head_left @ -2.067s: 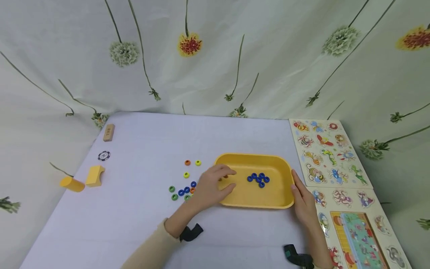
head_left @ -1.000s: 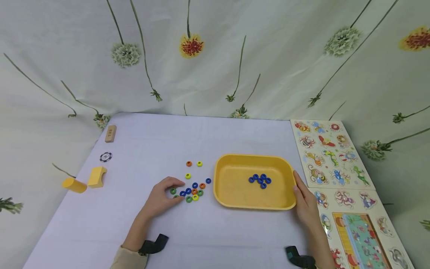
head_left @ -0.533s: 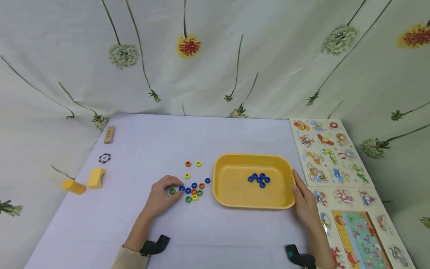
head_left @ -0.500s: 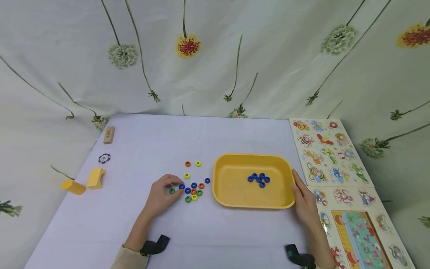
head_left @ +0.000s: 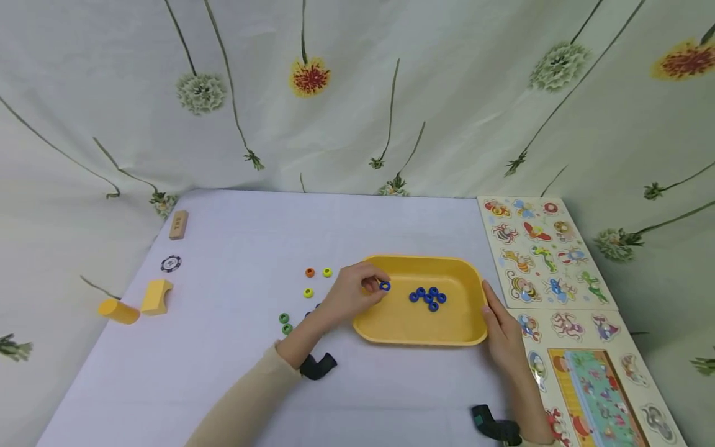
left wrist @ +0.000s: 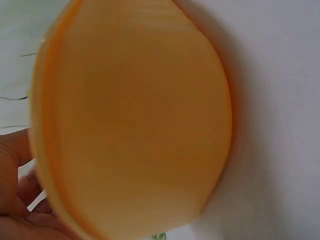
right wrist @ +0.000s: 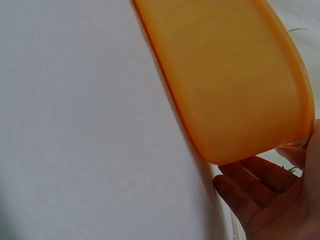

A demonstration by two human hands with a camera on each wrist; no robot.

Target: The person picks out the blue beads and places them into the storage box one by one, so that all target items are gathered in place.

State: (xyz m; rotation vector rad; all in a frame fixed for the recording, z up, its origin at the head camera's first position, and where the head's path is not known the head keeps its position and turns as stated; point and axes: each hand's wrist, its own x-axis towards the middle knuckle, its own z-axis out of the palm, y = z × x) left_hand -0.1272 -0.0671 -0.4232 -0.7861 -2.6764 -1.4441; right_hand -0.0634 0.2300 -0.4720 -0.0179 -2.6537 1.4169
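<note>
My left hand [head_left: 347,297] pinches a blue ring bead [head_left: 385,286] between thumb and fingertips, over the left end of the yellow tray [head_left: 385,328]. Inside the tray lies a cluster of several blue beads [head_left: 427,298]. My right hand [head_left: 507,341] holds the tray's right end; in the right wrist view its thumb is at the rim and its fingers lie by the outer wall [right wrist: 235,90]. The left wrist view shows mostly the tray's outside, with the pinched bead hidden there. Left of the tray, green beads [head_left: 285,323] lie on the cloth, others partly hidden behind my left forearm.
Orange [head_left: 310,272] and yellow beads [head_left: 308,293] lie left of the tray. Sticker-like picture boards [head_left: 544,261] line the right side. A wooden block [head_left: 179,225], a poker chip [head_left: 170,264], a yellow arch block [head_left: 156,297] and a yellow cylinder [head_left: 120,311] stand at left.
My left hand came back from the tray to the bead group, took a blue bead there and carried it right to the tray. My right hand stayed at the tray's end.
</note>
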